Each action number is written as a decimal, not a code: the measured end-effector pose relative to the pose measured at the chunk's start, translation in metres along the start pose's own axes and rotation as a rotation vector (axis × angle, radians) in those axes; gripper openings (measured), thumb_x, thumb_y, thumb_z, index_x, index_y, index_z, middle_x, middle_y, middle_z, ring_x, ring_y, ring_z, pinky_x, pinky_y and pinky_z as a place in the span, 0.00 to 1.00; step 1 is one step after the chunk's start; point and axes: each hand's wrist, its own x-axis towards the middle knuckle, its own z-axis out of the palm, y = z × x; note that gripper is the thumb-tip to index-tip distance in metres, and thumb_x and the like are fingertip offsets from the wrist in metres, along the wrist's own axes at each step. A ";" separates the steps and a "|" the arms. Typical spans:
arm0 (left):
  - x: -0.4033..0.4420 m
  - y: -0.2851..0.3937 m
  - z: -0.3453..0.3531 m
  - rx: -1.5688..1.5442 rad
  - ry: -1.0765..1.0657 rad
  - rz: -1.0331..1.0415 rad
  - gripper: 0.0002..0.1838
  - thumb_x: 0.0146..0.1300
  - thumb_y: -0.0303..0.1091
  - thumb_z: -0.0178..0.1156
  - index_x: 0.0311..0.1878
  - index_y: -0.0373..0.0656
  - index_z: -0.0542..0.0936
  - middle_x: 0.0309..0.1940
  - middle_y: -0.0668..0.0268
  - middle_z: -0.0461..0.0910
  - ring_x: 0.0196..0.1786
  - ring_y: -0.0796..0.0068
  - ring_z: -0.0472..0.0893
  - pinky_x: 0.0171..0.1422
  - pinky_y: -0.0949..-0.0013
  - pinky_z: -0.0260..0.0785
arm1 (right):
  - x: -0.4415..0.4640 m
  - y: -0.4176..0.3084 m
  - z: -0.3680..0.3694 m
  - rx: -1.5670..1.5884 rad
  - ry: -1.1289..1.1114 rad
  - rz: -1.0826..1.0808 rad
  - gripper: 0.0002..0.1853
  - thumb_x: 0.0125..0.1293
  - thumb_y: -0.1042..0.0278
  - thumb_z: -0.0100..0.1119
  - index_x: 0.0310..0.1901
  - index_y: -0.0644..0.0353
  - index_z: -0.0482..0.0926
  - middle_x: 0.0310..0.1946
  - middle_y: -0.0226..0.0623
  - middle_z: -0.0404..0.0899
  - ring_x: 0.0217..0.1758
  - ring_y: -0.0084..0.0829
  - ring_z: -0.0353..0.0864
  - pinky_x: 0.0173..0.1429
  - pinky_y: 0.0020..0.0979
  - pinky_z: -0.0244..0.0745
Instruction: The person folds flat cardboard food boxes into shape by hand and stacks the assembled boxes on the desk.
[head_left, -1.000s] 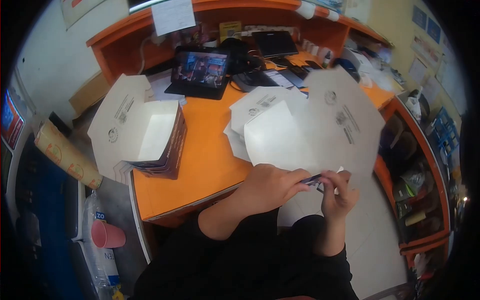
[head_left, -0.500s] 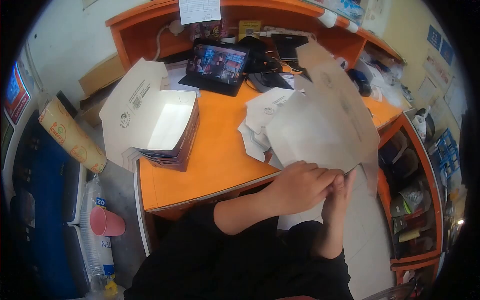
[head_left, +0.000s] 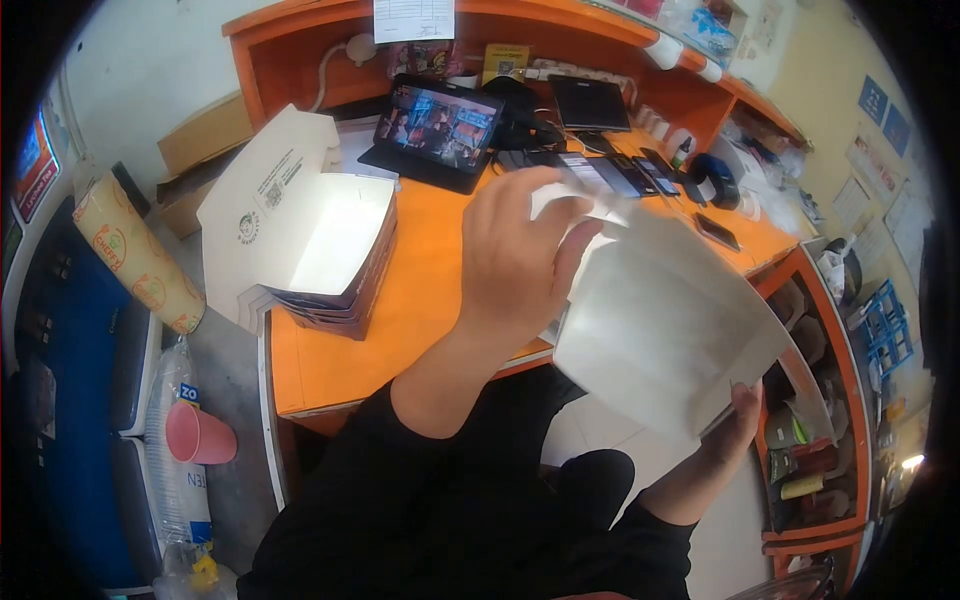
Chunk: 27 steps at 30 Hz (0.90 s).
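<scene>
A partly folded paper food box (head_left: pixel 660 330), pale inside, is tilted between my hands above the table's front edge. My left hand (head_left: pixel 515 250) is closed around the flap at its far left corner, thumb inward. At the near right corner, my right hand (head_left: pixel 735 425) grips the wall with the thumb over the edge; its other fingers are hidden behind the cardboard. To the left stands a stack of nested food boxes (head_left: pixel 335 240) with dark printed outer sides. The top one's lid (head_left: pixel 265 205) stands raised, with a round logo and a square code.
The orange table (head_left: pixel 425 300) holds a tablet (head_left: pixel 440 130) playing video, several phones (head_left: pixel 625 175) and a black device (head_left: pixel 590 103). On my left are a pink cup (head_left: pixel 200 433), wrapped cups (head_left: pixel 175 490) and a patterned paper roll (head_left: pixel 140 260). An orange cabinet (head_left: pixel 830 400) stands right.
My hands have separated: the left moved up to the box's far left corner, the right stayed low and shifted right. The box turned, its long lid swinging down and away to the right.
</scene>
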 end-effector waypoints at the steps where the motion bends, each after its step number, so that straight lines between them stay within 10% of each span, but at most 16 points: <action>1: 0.000 0.000 0.001 -0.027 -0.028 -0.035 0.09 0.63 0.32 0.66 0.43 0.40 0.84 0.48 0.59 0.81 0.51 0.58 0.79 0.56 0.58 0.68 | -0.002 -0.001 0.004 0.023 0.016 0.001 0.46 0.56 0.47 0.62 0.70 0.69 0.60 0.61 0.45 0.72 0.61 0.38 0.75 0.62 0.36 0.70; 10: -0.028 0.020 0.026 -0.525 -0.298 -0.522 0.09 0.67 0.33 0.63 0.41 0.38 0.85 0.30 0.58 0.86 0.33 0.66 0.85 0.40 0.68 0.74 | 0.005 0.021 0.024 0.004 0.108 -0.103 0.41 0.62 0.50 0.58 0.72 0.64 0.59 0.61 0.43 0.71 0.63 0.38 0.73 0.61 0.37 0.71; 16: -0.048 -0.006 0.047 -0.112 -0.382 -0.257 0.07 0.62 0.32 0.62 0.40 0.41 0.84 0.25 0.58 0.83 0.30 0.56 0.81 0.45 0.53 0.71 | -0.001 0.034 0.040 -0.122 0.172 -0.073 0.40 0.63 0.47 0.59 0.70 0.64 0.62 0.61 0.43 0.71 0.62 0.34 0.73 0.63 0.34 0.68; 19: -0.037 -0.010 0.029 -0.292 -0.577 -0.414 0.19 0.58 0.36 0.68 0.53 0.42 0.82 0.43 0.53 0.84 0.49 0.55 0.82 0.57 0.54 0.71 | -0.001 0.030 0.025 0.023 0.210 0.057 0.36 0.64 0.47 0.57 0.67 0.64 0.65 0.56 0.42 0.75 0.56 0.33 0.77 0.57 0.33 0.73; 22: -0.039 -0.022 0.004 -0.635 -0.575 -0.097 0.49 0.48 0.44 0.77 0.73 0.47 0.65 0.69 0.45 0.64 0.73 0.47 0.64 0.73 0.52 0.61 | -0.002 0.021 -0.009 0.283 0.163 0.302 0.28 0.68 0.50 0.54 0.61 0.65 0.71 0.45 0.39 0.82 0.45 0.33 0.83 0.49 0.34 0.79; 27: -0.079 -0.025 0.020 -0.831 -0.607 0.051 0.78 0.32 0.53 0.85 0.80 0.46 0.38 0.78 0.44 0.37 0.80 0.42 0.41 0.80 0.49 0.45 | -0.007 0.014 -0.006 0.233 -0.060 0.291 0.41 0.67 0.40 0.55 0.71 0.65 0.61 0.63 0.46 0.71 0.64 0.36 0.73 0.67 0.37 0.69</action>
